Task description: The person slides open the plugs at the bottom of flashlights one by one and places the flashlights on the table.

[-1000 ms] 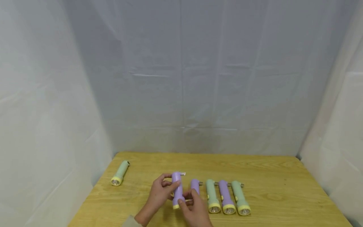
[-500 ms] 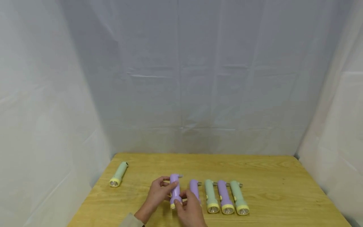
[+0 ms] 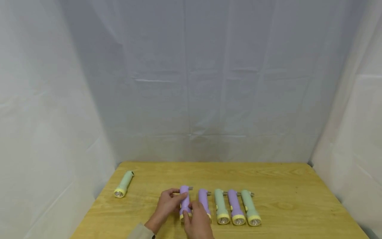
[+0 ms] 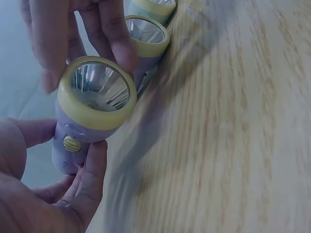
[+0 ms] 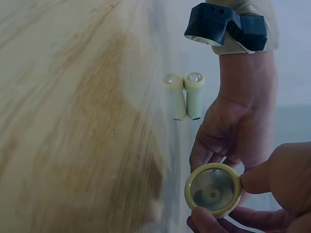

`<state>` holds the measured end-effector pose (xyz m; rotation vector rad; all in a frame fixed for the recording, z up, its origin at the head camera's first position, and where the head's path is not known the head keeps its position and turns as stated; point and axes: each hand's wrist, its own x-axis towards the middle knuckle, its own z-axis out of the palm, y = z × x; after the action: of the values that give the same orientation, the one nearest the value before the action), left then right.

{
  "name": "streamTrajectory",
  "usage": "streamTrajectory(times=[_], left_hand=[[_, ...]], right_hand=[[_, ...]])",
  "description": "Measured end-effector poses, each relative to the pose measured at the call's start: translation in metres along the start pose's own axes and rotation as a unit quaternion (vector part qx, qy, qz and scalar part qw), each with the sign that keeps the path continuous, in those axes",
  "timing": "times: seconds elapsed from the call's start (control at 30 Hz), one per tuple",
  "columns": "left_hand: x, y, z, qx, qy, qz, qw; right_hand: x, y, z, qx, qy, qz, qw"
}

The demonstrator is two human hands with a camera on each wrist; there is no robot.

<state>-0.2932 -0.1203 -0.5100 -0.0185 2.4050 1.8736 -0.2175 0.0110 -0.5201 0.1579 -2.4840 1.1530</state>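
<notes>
- Wrists and forearms run off the near edge of the head view, so only part of the left sleeve (image 3: 140, 232) shows.
- Right hand (image 3: 197, 224) covers the lens end of the held purple flashlight (image 3: 185, 202) in the head view; the wrist views show that yellow rim plainly.
- Second purple flashlight (image 3: 204, 201) lies just beside the held one, its near end partly hidden by the right hand.
- Three more flashlights lie in the same row near the table's (image 3: 298, 205) front edge: green (image 3: 220, 205), purple (image 3: 234, 207), green (image 3: 248, 207), lenses toward the person.
- Lone green flashlight (image 3: 123, 183) lies well apart at the far left corner.
- Left hand (image 3: 167, 205) wraps the purple body from the left, fingers curled round it.
- Right hand pinches the yellow lens ring between thumb and fingertips (image 4: 119, 48).
</notes>
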Motion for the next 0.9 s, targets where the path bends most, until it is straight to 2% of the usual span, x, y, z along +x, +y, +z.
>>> streamTrajectory(times=[0.27,0.5,0.6,0.77,0.9], left_hand=[[0.003,-0.005,0.003,-0.008,-0.014,-0.011,0.9998],[0.006,-0.010,0.003,0.015,-0.026,-0.017,0.9994],[0.007,-0.010,0.004,0.020,-0.030,-0.021,0.9991],[0.010,-0.011,0.005,0.034,-0.026,-0.019,0.9989],[0.012,-0.012,0.005,0.042,-0.023,-0.015,0.9987]], right_hand=[[0.003,-0.004,0.004,-0.060,-0.026,0.021,0.998],[0.004,-0.008,0.003,-0.095,-0.055,0.021,0.994],[0.003,-0.008,0.005,-0.120,-0.047,0.008,0.992],[0.000,-0.006,0.009,-0.168,-0.001,-0.035,0.985],[0.000,-0.004,0.009,-0.178,0.011,-0.059,0.982]])
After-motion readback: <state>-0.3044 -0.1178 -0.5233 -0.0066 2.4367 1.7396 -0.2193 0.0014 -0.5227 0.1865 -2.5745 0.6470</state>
